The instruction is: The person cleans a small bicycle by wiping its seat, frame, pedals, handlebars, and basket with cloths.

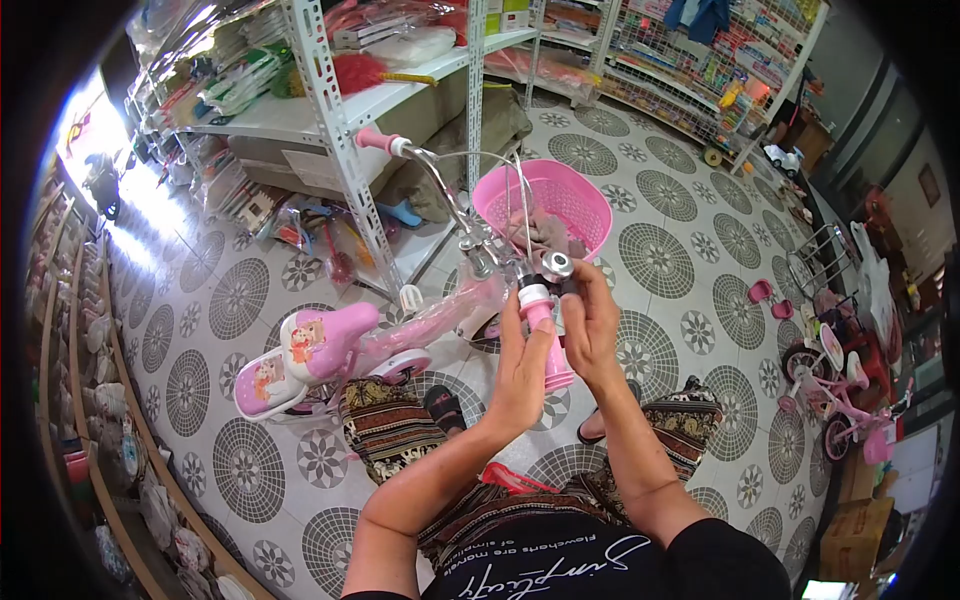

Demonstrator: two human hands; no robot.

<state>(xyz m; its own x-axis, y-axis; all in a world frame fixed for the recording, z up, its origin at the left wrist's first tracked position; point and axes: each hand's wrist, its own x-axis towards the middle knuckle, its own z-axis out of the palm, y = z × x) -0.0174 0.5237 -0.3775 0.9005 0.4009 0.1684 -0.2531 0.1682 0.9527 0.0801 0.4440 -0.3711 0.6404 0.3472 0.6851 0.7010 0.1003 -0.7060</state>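
Observation:
A pink child's bicycle stands in front of me, with a pink seat, a plastic-wrapped frame and a chrome handlebar. My left hand is closed around the near pink handlebar grip, its thumb lying along it. A small silver bicycle bell sits just beyond the grip. My right hand has its index finger and thumb curled at the bell's right side; the fingers' far ends are partly hidden. The other pink grip is untouched. Behind the bar, a pink basket holds a greyish-brown bundle.
Metal shelving with packaged goods stands close beyond the bicycle. A low slatted rack runs along the left. On the right are pink sandals and another pink bicycle. Patterned tiles cover the floor.

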